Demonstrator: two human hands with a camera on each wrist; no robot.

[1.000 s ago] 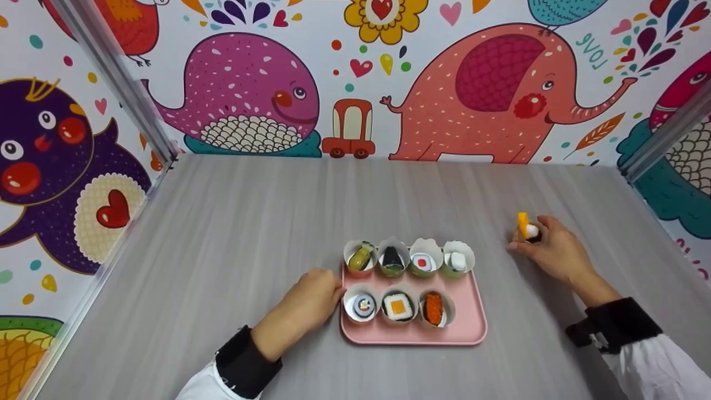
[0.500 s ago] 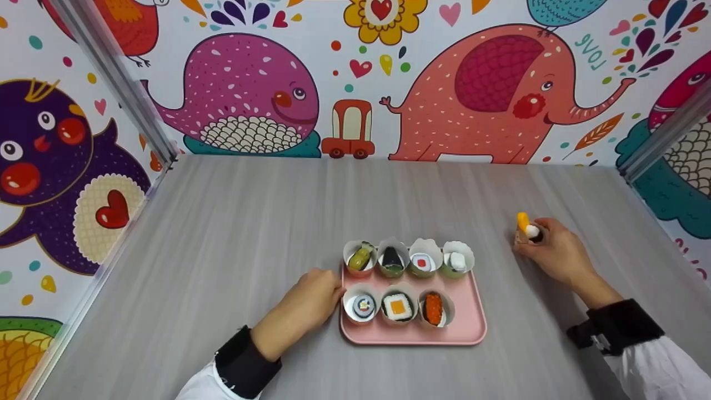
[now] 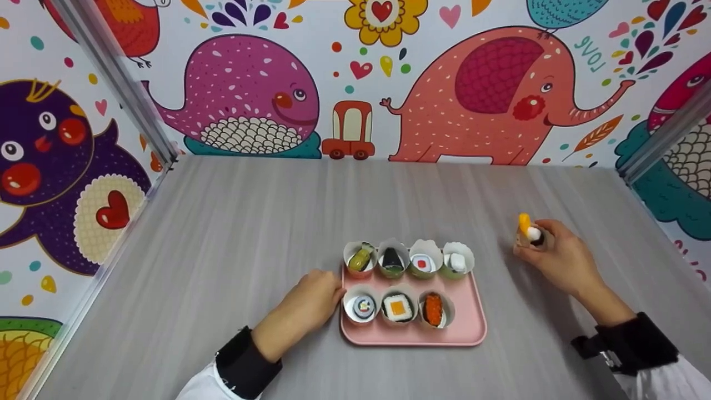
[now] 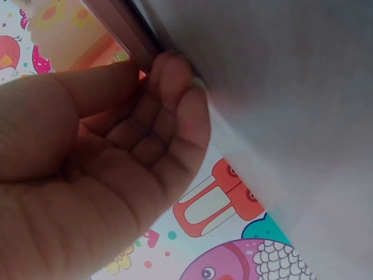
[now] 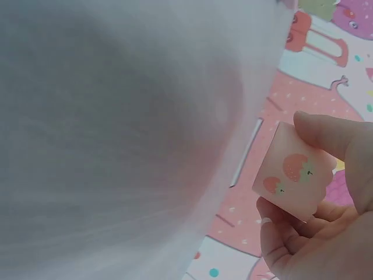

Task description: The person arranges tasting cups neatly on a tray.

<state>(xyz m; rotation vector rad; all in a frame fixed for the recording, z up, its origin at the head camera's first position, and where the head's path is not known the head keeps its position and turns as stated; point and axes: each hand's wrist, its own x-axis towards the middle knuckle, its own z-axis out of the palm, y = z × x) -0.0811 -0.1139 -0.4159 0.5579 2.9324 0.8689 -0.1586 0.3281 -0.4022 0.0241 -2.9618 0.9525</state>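
Note:
My left hand [image 3: 314,300] pinches the left rim of a pink tray [image 3: 469,319], thumb and curled fingers meeting at the edge in the left wrist view. Several scalloped paper cups stand on the tray in two rows, each with a toy sushi piece, such as an orange-topped one [image 3: 434,309] and a black one [image 3: 392,259]. Right of the tray, my right hand [image 3: 566,261] holds a pink paper cup [image 5: 294,175] printed with strawberries between thumb and fingers. A yellow-and-white toy piece [image 3: 524,224] sticks up from it. In the right wrist view the cup is off the table.
The grey table [image 3: 250,222] is bounded by printed panels with a whale [image 3: 250,89] and an elephant [image 3: 477,100]. Metal posts [image 3: 119,78] stand at the corners. The tray's front right part holds no cup.
My right hand, with the cup, has shifted slightly right and its forearm has swung a little right and nearer. The left hand and tray have not moved.

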